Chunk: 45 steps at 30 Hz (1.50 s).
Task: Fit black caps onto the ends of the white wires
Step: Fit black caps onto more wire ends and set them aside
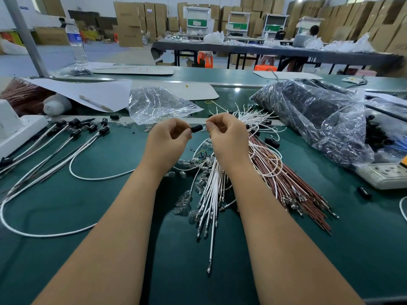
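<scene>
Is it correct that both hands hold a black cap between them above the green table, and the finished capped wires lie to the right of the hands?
Not quite. The head view shows the finished capped wires to the left of the hands, not the right. The left hand and right hand do hold the black cap above the green table.

Your left hand (169, 134) fingertips cover the near end of the black cap (196, 128). What your right hand (226, 133) fingers pinch beside the cap is hidden, so you cannot tell whether a wire is seated.

Black cap (196, 128) midair; white wires (211, 190) bundled below.
</scene>
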Available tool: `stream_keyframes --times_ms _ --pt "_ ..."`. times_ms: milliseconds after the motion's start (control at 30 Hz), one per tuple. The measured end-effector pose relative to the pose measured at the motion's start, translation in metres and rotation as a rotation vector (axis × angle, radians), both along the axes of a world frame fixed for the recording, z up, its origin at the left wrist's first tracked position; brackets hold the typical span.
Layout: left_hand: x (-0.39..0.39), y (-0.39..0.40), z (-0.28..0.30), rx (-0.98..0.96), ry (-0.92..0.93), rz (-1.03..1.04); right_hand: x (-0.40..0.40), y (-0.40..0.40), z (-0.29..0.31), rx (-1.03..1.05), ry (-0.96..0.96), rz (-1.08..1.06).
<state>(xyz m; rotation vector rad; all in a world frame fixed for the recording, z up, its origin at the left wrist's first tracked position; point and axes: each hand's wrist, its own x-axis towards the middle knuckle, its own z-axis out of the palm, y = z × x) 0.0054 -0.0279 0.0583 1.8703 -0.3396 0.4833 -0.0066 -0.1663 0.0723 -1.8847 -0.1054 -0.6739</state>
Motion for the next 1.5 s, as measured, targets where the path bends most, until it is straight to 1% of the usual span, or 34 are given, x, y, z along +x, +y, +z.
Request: stream_keyframes --times_ms 433,600,667,800,867,933,1067,1133,1200,1333,1467,1500 --pt "-0.003 0.001 0.003 -0.079 0.068 0.011 0.002 0.002 -0.003 -0.067 -0.009 -0.017" --pt "-0.004 0.004 0.005 -0.106 0.076 -0.023 0.001 0.002 -0.003 -0.059 0.025 0.038" --pt "-0.004 0.004 0.005 -0.131 0.075 -0.037 0.000 0.004 -0.002 -0.019 0.052 0.064" --pt "-0.004 0.004 0.005 -0.129 0.071 -0.047 -0.002 0.006 0.000 0.156 0.130 0.190" --pt "-0.005 0.004 0.006 -0.131 0.067 -0.067 -0.003 0.008 0.000 0.136 0.154 0.244" --pt "-0.007 0.003 0.008 -0.150 0.079 -0.094 -0.003 0.009 0.000 0.154 0.155 0.261" --pt "-0.007 0.002 0.012 -0.224 0.184 -0.167 -0.004 0.008 0.001 0.333 0.169 0.273" --pt "-0.008 -0.001 0.011 -0.245 0.173 -0.164 -0.004 0.007 0.003 0.372 0.193 0.267" --pt "-0.012 -0.005 0.012 -0.231 0.109 -0.134 -0.005 0.005 0.005 0.330 0.210 0.251" --pt "-0.011 -0.012 0.008 -0.191 0.038 -0.049 -0.008 -0.005 0.015 0.082 0.236 0.161" --pt "-0.009 -0.015 0.002 -0.092 0.027 0.030 -0.010 -0.032 0.036 -0.052 0.167 -0.031" --pt "-0.009 -0.017 0.001 -0.053 0.019 0.039 -0.010 -0.042 0.040 -0.090 0.176 -0.104"
